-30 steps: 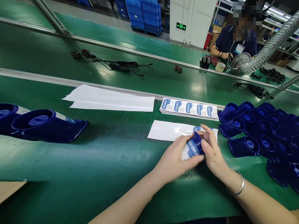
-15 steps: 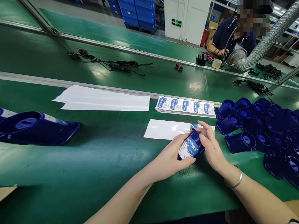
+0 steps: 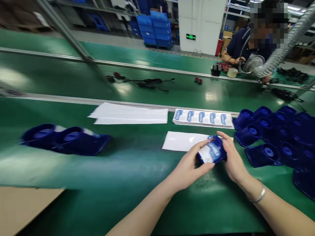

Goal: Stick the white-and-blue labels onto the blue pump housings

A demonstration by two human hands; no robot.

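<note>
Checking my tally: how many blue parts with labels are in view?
3: one blue part held between the left hand and right hand, two others on the table at left. The pile at right shows none; some may be hidden.

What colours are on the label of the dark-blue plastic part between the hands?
The label is blue and white (head view).

Work surface (image 3: 128, 177) is green. Housings (image 3: 262, 154) at its right edge are dark blue. Handheld housing (image 3: 220, 146) is dark blue; its label (image 3: 207, 153) is white and blue. Label sheets (image 3: 207, 118) near the far edge bear five blue blocks on white. Overlapping sheets (image 3: 134, 115) are plain white.
</note>
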